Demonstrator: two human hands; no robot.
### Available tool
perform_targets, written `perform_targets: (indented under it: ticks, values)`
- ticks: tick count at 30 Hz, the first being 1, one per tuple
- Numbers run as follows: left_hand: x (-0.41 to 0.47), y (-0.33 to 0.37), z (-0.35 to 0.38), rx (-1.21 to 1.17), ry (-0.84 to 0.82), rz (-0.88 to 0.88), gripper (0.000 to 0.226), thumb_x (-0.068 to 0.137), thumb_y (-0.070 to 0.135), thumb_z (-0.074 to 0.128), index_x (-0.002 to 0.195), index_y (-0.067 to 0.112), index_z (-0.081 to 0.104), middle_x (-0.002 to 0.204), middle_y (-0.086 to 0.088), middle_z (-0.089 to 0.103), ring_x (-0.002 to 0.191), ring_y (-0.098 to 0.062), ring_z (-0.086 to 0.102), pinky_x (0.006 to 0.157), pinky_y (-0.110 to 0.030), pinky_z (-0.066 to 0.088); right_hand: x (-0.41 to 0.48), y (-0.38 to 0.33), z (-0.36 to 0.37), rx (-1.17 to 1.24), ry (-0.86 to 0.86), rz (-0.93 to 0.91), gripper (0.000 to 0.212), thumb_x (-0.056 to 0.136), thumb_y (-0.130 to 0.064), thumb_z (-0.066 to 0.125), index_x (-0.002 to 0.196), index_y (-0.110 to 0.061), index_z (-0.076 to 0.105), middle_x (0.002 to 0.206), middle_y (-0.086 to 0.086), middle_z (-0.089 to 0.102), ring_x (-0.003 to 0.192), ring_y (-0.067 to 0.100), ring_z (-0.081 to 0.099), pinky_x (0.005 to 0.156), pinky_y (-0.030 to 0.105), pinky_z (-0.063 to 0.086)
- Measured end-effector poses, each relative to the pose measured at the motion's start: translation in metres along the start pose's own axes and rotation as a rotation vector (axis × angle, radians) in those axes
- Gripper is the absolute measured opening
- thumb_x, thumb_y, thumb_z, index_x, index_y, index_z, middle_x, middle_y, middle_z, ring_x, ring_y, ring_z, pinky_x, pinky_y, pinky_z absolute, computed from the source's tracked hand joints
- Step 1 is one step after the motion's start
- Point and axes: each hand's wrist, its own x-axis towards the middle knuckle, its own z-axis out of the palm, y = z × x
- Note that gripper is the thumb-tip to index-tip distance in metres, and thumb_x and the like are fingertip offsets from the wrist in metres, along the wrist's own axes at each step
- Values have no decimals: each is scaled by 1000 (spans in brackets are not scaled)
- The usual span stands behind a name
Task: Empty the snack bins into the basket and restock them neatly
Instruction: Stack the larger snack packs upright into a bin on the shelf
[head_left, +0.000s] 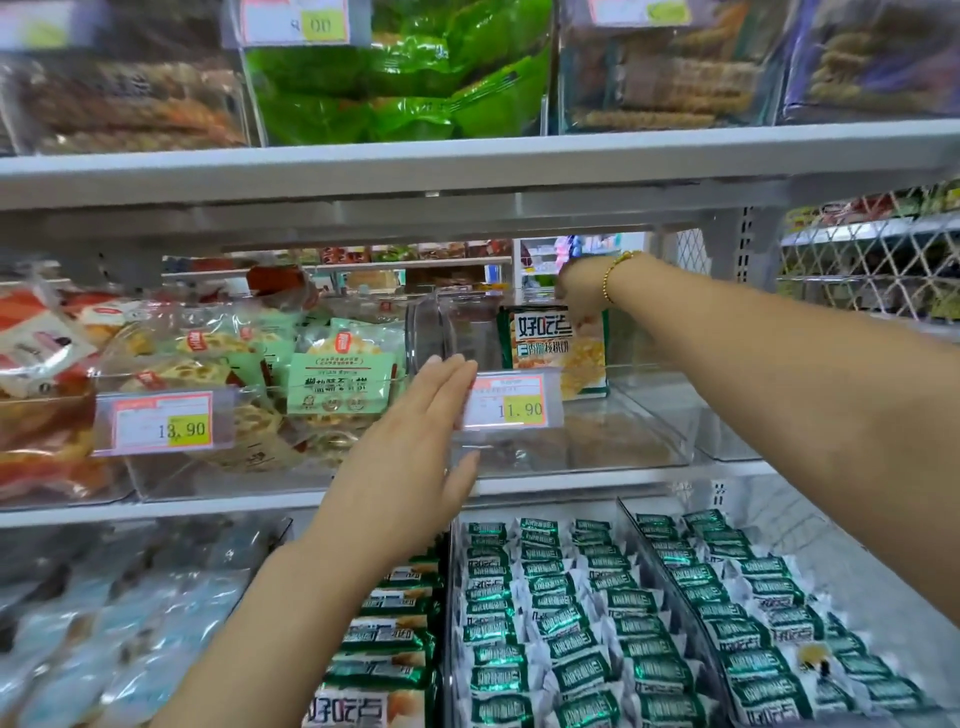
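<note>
Snack bin (649, 421), clear plastic and almost bare, sits on the middle shelf (249, 505), with a single yellow snack packet (556, 348) standing upright at its back. The person's right grip (576, 291), a gold bracelet (615, 275) at the wrist, reaches in under the shelf above and pinches the packet's top edge. The left grip (410, 436) is released, fingers straight and together, raised at the bin's front left corner with the fingertips just beside the 11.90 price tag (511, 400); whether it touches the bin cannot be told. To the left, a neighbouring bin (218, 478) holds pale green packets (332, 379) behind a 13.90 price tag (161, 423). On the shelf below, small green-wrapped snacks (571, 623) lie in rows.
</note>
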Motion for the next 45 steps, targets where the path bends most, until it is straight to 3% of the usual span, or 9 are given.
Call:
perform_targets:
  ticks: [6,9,17,21,27,32,36,41,45]
  values:
    - [-53,13,-12,-235,90,-107,4,90,29,58,92,25,57,91,10,58,82,-3,52,70,-22,39,-105,-34,-19,164,489,-222,29,93,-31,53,70,-13,50,69,4,49,76,26,50,65,31,37]
    - [-99,13,-5,-272,-100,-218,25,87,39,54,69,23,49,60,8,52,62,-8,52,52,-18,34,-171,-71,-4,172,536,-407,38,94,-38,51,63,-22,33,65,-4,41,72,22,43,64,32,39]
    - [-239,-8,43,-219,-643,-631,31,90,26,59,62,20,45,63,0,53,54,-9,48,48,-15,35,-262,-169,123,246,-52,-770,22,94,-37,52,97,-16,57,81,-3,55,77,19,50,62,31,41]
    - [-322,1,73,-189,-1017,-723,29,92,32,57,107,7,62,113,-13,63,102,-25,59,81,-26,46,-277,-212,229,222,-422,-778,32,96,-32,52,103,-3,65,98,18,65,80,31,57,67,38,46]
    - [-385,-7,90,-164,-1308,-884,66,95,41,53,144,4,31,150,-13,33,135,-26,36,105,-32,35,-306,-233,364,478,-786,-546,10,96,-30,54,93,-23,59,92,2,60,80,16,57,63,22,39]
    - [-393,2,100,-197,-1466,-876,51,95,35,54,130,-1,48,130,-16,52,118,-31,51,88,-34,42,-344,-239,428,1040,-1050,-102,74,89,-39,65,149,-17,27,148,5,39,124,25,50,95,29,45]
    - [-396,1,111,-216,-1452,-947,51,93,35,58,123,-5,50,120,-19,56,110,-32,56,75,-30,39,-365,-262,450,1447,-1178,370,83,78,-56,68,140,-6,42,137,8,47,104,22,57,68,26,57]
    - [-389,0,120,-191,-1382,-961,43,92,29,57,113,-9,56,101,-22,58,106,-33,59,73,-34,42,-361,-279,443,1818,-1162,604,56,82,-34,74,128,-9,53,126,1,47,123,25,44,93,37,50]
    - [-381,-3,127,-171,-1232,-999,33,87,25,61,110,1,57,103,-11,59,99,-23,58,69,-23,38,-350,-280,439,1860,-1272,610,56,74,-39,78,120,-10,63,85,4,70,87,18,61,82,31,49]
